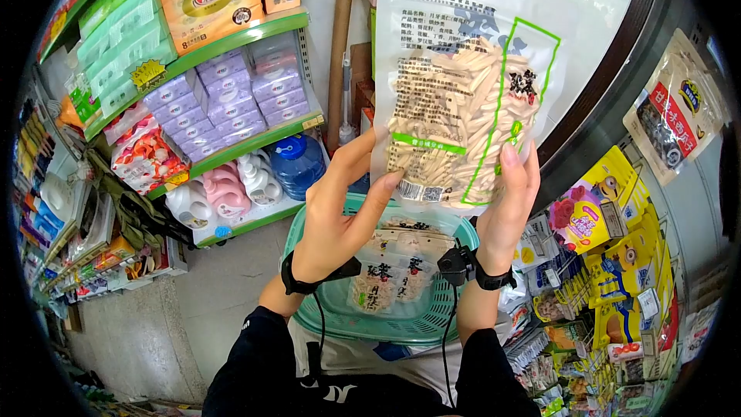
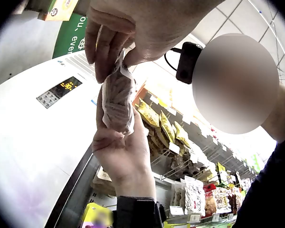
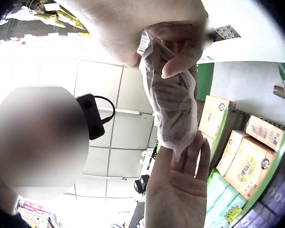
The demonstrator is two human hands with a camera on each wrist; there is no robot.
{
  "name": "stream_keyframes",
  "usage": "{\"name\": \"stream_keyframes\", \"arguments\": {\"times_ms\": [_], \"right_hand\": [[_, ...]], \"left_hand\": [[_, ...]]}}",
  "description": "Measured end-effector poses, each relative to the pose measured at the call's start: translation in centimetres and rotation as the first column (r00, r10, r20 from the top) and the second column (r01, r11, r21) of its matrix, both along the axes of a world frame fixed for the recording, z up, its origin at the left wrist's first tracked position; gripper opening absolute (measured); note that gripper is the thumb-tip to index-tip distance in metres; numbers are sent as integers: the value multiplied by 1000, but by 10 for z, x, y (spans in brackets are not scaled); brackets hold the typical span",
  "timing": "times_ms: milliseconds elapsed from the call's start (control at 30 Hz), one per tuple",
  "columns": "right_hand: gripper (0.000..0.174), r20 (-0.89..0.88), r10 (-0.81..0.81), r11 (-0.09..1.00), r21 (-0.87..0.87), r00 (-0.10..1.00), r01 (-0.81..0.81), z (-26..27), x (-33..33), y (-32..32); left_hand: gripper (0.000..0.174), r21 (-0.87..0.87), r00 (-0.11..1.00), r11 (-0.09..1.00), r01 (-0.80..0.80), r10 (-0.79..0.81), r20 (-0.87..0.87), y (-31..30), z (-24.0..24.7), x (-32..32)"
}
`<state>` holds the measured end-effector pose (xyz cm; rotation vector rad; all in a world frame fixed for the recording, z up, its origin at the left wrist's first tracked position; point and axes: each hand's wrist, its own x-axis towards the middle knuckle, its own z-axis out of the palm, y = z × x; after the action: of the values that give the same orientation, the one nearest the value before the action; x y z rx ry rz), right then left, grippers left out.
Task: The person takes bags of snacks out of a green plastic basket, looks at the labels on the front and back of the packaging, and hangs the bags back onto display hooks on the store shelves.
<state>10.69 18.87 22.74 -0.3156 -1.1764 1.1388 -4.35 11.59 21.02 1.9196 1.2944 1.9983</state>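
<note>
Both hands hold up a clear bag of sunflower seeds (image 1: 463,100) in the head view, its printed side facing me. My left hand (image 1: 336,216) grips the lower left edge, thumb in front. At the lower right, my right hand (image 1: 505,205) pinches the edge with fingertips on the front. The wrist views show the bag of sunflower seeds (image 2: 118,102) edge-on between the two hands, plump and tapering. Below the hands sits a green plastic basket (image 1: 401,333), with similar seed bags (image 1: 376,286) lying inside it.
Left, shelves carry orange tissue packs (image 1: 208,4), purple tissue packs (image 1: 224,93) and detergent bottles (image 1: 224,189). Snack packets (image 1: 617,262) hang on racks to the right. A white appliance (image 2: 33,123) with a lit display stands behind the bag.
</note>
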Motion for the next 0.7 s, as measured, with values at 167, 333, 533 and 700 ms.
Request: {"name": "stream_keyframes", "arguments": {"times_ms": [167,333,533,700], "right_hand": [[35,20,-19,1000,7,1000,19,-2,2,0],[36,-7,17,999,-32,1000,-17,0,-1,-3],[36,0,-4,998,-57,1000,4,-2,-1,-4],[39,40,10,1000,-29,999,-9,0,-2,-4]], "left_hand": [[41,14,1000,1000,-4,4,-11,-2,0,0],[42,79,997,996,-38,43,-70,-5,3,0],[43,163,983,984,-66,93,-161,-11,14,1],[45,168,995,986,-5,21,-93,-8,3,-1]]}}
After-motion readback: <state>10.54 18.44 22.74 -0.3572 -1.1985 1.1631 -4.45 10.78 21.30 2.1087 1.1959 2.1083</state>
